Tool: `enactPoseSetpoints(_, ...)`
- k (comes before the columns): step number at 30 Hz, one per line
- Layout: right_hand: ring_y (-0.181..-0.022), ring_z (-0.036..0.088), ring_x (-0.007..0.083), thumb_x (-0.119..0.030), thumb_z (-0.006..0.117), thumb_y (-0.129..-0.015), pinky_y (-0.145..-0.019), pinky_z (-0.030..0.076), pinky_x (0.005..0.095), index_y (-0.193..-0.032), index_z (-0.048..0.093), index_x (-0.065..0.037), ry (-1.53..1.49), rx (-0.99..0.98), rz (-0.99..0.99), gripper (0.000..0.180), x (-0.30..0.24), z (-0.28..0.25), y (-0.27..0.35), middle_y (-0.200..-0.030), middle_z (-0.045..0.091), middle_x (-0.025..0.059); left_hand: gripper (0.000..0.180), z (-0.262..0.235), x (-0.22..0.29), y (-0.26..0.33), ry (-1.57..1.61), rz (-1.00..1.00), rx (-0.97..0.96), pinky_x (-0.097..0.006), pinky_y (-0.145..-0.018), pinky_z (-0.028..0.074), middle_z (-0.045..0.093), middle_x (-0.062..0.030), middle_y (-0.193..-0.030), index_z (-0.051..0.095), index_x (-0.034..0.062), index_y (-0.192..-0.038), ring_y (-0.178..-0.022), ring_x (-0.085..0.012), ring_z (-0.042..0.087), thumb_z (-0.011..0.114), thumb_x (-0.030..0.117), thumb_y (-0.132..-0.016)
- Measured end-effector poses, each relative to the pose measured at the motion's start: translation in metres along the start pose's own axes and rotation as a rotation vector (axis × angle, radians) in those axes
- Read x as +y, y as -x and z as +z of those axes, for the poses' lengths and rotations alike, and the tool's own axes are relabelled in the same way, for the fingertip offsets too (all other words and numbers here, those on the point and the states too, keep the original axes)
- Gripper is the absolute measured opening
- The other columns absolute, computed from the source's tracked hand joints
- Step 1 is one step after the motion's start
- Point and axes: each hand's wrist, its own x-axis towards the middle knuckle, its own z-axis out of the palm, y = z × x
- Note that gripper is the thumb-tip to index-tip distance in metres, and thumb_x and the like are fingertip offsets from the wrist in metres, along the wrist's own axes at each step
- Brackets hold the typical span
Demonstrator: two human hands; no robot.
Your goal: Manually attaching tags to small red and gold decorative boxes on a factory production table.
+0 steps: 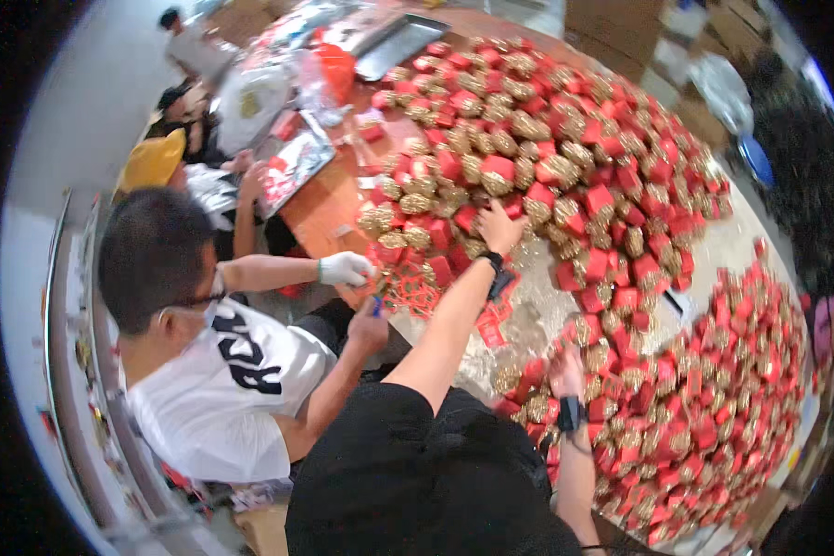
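One co-worker [195, 408], left of frame: leans side-on to the table, apparently so both hands can meet near the red strands.
Pale tray [324, 156], upper left: carries red and white bits, its rim probably keeping them from scattering.
White-gloved hand [346, 269], left of centre: the co-worker's, beside the strands; the glove perhaps protects the fingers.
Blue object [377, 305], left of centre: upright in the co-worker's bare hand, too blurred to identify.
Red strands [410, 290], centre: loosely tangled, seemingly placed within the co-worker's easy reach.
Left hand [500, 227], centre: stretched out, fingers bent down among ornaments; cannot tell whether they close on one.
Upper heap of red-and-gold ornaments [556, 167], upper centre to right: piled several deep, likely to fit many on one table.
Right hand [566, 372], right of centre: low beside nearer ornaments, fingers blurred; cannot tell if it grips anything.
Lower heap [704, 408], lower right: massed close to the right forearm, presumably handy for that side.
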Motion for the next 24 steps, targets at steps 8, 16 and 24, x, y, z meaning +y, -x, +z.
enactPoseSetpoints(8,-0.056,0.038,0.0078,-0.025,0.045,-0.095,-0.047,0.034,0.022,-0.087,0.047,-0.008,-0.086,-0.162,0.008,0.019,-0.019,0.018,0.062,-0.076,0.046,0.0019,0.053,-0.034,-0.029,0.07,1.236,-0.54,-0.493,-0.033,-0.06,0.049,0.055,-0.0064,-0.084,0.054,0.0113,-0.105,-0.058,-0.0204,0.054,0.063,0.051,-0.072)
enactPoseSetpoints(16,-0.084,0.054,0.0155,-0.014,0.051,-0.091,-0.07,0.051,0.0232,-0.1,0.052,0.004,-0.352,0.009,-0.083,0.019,-0.031,0.034,0.093,-0.099,0.055,0.0111,0.031,-0.099,-0.039,0.165,1.459,-0.562,-1.072,-0.029,-0.066,0.047,0.061,-0.0025,-0.094,0.054,0.0132,-0.105,-0.076,-0.0196,0.058,0.054,0.033,-0.082)
enactPoseSetpoints(24,-0.081,0.058,0.0133,-0.009,0.055,-0.088,-0.07,0.052,0.0184,-0.097,0.052,0.003,-0.238,-0.06,-0.109,0.015,-0.023,0.015,0.09,-0.093,0.059,0.0093,0.017,-0.144,-0.005,0.225,1.203,-0.227,-1.025,-0.037,-0.078,0.051,0.057,-0.001,-0.094,0.055,0.0092,-0.096,-0.085,-0.0154,0.059,0.061,0.009,-0.079)
